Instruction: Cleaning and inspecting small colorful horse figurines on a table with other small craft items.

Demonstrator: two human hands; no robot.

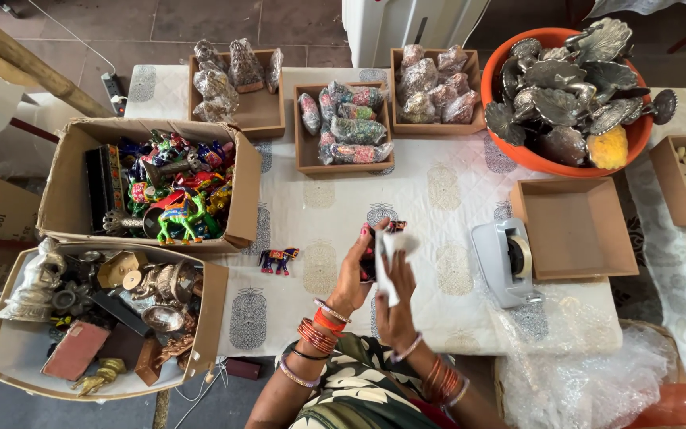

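Observation:
My left hand (352,274) holds a small dark painted figurine (393,227) upright over the white patterned tablecloth (438,199). Pressed against the figurine is a white piece of paper or cloth (389,266), gripped by my right hand (397,308). The two hands touch each other, and most of the figurine is hidden behind them. Both wrists carry red and orange bangles. A small blue and red painted horse figurine (278,259) stands on the cloth just left of my left hand.
A white tape dispenser (506,262) and an empty cardboard tray (577,226) sit to the right. Trays of wrapped items (347,127) line the back, beside an orange bowl (637,139) of metal pieces. At left are boxes of painted figurines (152,187) and brass items (97,318). Bubble wrap (581,373) lies lower right.

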